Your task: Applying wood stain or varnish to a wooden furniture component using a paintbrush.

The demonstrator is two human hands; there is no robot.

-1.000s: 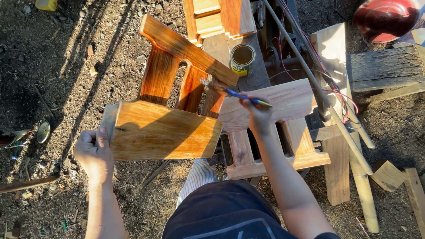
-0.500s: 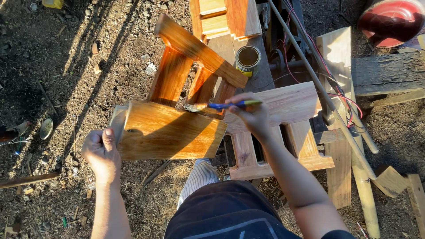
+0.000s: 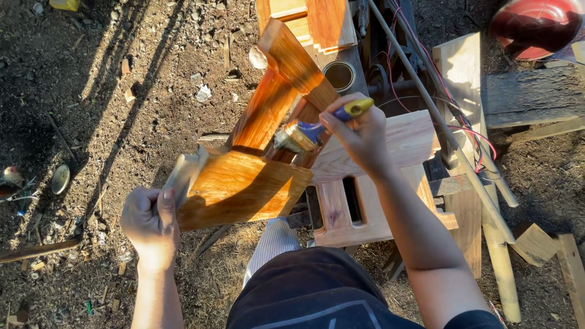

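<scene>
Amber, glossy wood catches the sun in the head view: a varnished stool [image 3: 244, 183] is held tilted over the dirt, its long axis running from about 7 o'clock up to 1 o'clock. The left hand [image 3: 149, 222] has its grip closed around the stool's lower end at 8 o'clock. The right hand [image 3: 359, 131] is the nearer one to the wet work: its grip is wrapped tight on a paintbrush [image 3: 314, 129], handle pointing to 2 o'clock, bristles lying to 9 o'clock of the fist and touching the stool between its legs. An open tin [image 3: 339, 75] sits at 12 o'clock, a bare wooden stool [image 3: 378, 183] underneath. Compared with a second ago, the brush has dropped lower into the frame of legs and the stool stands steeper.
</scene>
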